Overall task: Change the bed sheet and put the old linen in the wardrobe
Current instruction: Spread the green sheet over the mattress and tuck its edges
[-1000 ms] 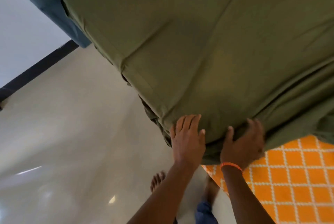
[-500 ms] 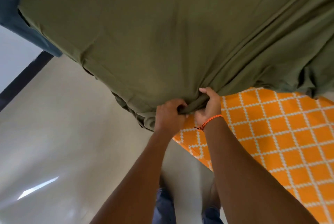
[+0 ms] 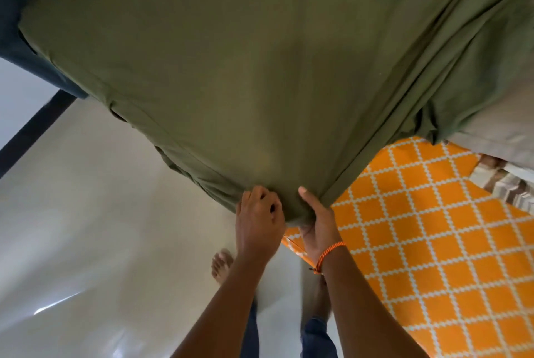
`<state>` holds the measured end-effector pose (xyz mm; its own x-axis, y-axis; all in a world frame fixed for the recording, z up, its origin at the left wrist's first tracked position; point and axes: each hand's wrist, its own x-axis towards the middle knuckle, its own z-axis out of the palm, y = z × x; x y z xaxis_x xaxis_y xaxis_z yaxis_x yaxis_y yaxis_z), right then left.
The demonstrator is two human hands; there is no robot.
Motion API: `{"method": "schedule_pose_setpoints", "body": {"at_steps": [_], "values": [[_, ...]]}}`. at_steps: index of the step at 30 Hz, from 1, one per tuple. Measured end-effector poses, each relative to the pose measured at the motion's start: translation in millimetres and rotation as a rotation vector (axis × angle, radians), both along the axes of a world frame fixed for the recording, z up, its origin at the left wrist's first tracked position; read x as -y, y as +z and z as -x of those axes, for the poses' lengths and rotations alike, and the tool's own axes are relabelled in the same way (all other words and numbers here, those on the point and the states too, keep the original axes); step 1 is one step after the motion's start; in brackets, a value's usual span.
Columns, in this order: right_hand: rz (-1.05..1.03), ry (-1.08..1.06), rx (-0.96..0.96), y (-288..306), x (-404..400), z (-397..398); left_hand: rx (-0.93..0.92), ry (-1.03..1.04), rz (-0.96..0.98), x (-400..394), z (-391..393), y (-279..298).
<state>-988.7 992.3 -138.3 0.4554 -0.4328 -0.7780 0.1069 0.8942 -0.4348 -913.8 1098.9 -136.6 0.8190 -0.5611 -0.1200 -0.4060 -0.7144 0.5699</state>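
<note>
We grip the corner of the green sheet with both hands, the left hand with fingers curled into the fabric, the right hand cupping it beside the left. Compared with half a second ago, more of the orange patterned sheet beneath shows, and a grey pillow has appeared beyond it.

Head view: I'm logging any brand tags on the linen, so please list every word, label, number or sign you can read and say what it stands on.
None: no readable text shows anywhere in this view.
Olive green bed sheet: plain cloth, no tag or print visible.
Orange sheet with white lattice pattern: pattern only, no letters.
Orange thread wristband on the right wrist: no writing.
Striped cloth at the right edge: blurred, no text discernible.
</note>
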Motion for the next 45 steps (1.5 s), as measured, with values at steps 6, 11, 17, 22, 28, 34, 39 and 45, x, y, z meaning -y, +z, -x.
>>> {"method": "schedule_pose_setpoints", "body": {"at_steps": [6,11,17,22,28,34,39,45], "values": [[-0.139,-0.059,0.067,10,-21,49,-0.327,0.704,0.088,2,80,14],[-0.255,-0.152,0.144,26,-47,69,-1.192,1.009,0.714,25,107,53],[-0.190,-0.197,0.241,36,-21,78,-1.413,1.121,1.082,-8,99,48],[0.014,-0.207,0.247,41,51,60,-1.366,1.106,1.179,-9,97,47],[-0.060,-0.354,0.138,47,33,127,-1.326,1.158,1.173,-28,122,39],[-0.021,-0.319,-0.021,29,-20,202,-1.344,1.160,1.161,-34,167,38],[0.007,-0.241,0.002,35,-13,194,-1.556,1.082,1.079,-17,237,41],[-0.024,-0.269,0.052,37,69,196,-1.477,1.080,1.125,-39,237,60]]}}
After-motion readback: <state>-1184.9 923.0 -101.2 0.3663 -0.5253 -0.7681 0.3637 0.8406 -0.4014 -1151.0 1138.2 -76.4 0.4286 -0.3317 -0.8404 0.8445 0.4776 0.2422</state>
